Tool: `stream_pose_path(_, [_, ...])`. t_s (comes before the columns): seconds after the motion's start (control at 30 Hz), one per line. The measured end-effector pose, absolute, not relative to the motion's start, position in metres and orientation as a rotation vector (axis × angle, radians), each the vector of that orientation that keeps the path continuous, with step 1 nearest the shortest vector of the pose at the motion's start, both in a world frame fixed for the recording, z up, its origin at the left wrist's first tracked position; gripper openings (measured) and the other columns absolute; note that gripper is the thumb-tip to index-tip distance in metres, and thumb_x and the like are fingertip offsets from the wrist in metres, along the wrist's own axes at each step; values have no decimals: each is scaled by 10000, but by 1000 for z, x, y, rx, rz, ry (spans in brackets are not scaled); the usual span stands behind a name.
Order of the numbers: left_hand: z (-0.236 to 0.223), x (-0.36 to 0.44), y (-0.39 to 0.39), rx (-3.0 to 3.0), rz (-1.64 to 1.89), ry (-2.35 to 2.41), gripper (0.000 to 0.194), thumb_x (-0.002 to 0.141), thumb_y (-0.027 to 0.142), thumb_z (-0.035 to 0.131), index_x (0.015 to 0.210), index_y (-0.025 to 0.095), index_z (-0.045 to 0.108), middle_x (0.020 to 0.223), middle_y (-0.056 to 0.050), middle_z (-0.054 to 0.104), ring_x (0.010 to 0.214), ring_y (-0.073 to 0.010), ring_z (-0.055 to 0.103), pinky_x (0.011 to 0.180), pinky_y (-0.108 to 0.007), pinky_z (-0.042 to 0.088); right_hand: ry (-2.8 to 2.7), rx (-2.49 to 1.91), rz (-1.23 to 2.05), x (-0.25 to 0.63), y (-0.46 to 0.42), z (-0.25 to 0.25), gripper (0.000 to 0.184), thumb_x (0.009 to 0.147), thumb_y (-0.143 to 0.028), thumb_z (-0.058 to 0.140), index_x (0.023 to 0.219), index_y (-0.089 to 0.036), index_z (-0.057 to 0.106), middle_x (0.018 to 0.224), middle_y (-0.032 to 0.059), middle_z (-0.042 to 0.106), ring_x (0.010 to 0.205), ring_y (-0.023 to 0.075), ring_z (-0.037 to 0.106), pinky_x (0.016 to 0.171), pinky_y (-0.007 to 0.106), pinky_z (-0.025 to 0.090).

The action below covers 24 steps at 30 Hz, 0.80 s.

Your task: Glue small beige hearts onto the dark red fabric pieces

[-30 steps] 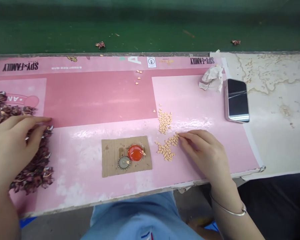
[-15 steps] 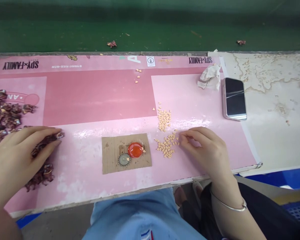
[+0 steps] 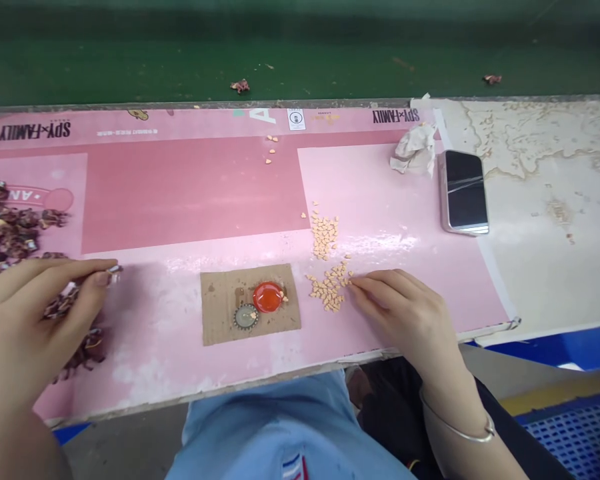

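My left hand (image 3: 40, 320) pinches a small piece (image 3: 114, 269) with a pale tip between thumb and forefinger; most of it is hidden. Under and behind that hand spreads a heap of small purple-brown pieces (image 3: 15, 230) of irregular shape. At the right, my right hand (image 3: 405, 310) has thumb and forefinger pressed together at the edge of a pile of tiny tan pieces (image 3: 330, 287). What those fingertips hold, if anything, is too small to make out. Between my hands lies a cardboard piece (image 3: 220, 327), bearing a red dish (image 3: 268, 297) and a bottle cap (image 3: 245, 317).
A second cluster of tan pieces (image 3: 325, 237) lies farther back. A phone (image 3: 464, 193) and a crumpled tissue (image 3: 414, 150) rest at the back right. Behind the pink table mat (image 3: 195, 193) runs a green surface (image 3: 330, 67) with two purple-brown bits on it.
My right hand has shifted left, its fingertips now touching the tan pile's edge. My left fingers have closed more tightly around the small piece. The view has moved slightly.
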<state>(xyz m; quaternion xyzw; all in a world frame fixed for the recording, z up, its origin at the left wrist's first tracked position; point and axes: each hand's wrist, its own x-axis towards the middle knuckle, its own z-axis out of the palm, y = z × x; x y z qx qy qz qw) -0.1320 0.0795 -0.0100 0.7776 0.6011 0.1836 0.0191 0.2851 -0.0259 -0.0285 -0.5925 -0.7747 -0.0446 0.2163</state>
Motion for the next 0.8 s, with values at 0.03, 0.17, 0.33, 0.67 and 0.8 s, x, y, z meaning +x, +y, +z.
stream_pose_path(0.03, [-9,-128,77,2443,607,1861,387,1019,455,513,1016,165,769,947,-131,743,903,-295,673,833,-391,503,-2197,-1640,-170,285,-24,-28,136,1024,-165,632,900,-184,685,831,43,757,703,161,705,638,293,563])
stream_pose_path(0.17, [-2,-102,54,2363,814,1702,219,1027,318,556,974,223,746,870,-57,729,788,-220,664,727,-339,483,-2294,-1615,-276,287,-19,-24,178,1029,-155,596,872,-175,679,781,36,739,652,159,682,592,303,539])
stream_pose_path(0.33, [2,-44,14,2010,957,1219,67,1001,247,694,1005,255,760,838,4,745,719,-143,689,624,-224,540,-2021,-1439,97,259,-21,-16,97,985,-121,644,958,-209,673,845,35,760,717,151,723,627,272,598])
stream_pose_path(0.67, [-2,0,-14,1676,1013,1036,98,970,136,674,894,194,697,784,-15,712,655,-107,662,578,-163,556,-1925,-1111,318,179,-27,-2,81,984,-103,642,1011,-147,704,824,41,778,744,138,726,687,266,646])
stream_pose_path(0.8, [-8,-2,-16,1808,1067,1086,148,924,46,629,906,185,675,786,-12,673,678,-101,644,616,-165,559,-1950,-1126,244,177,-30,-6,97,973,-83,653,1036,-124,713,853,52,789,783,145,742,720,261,643])
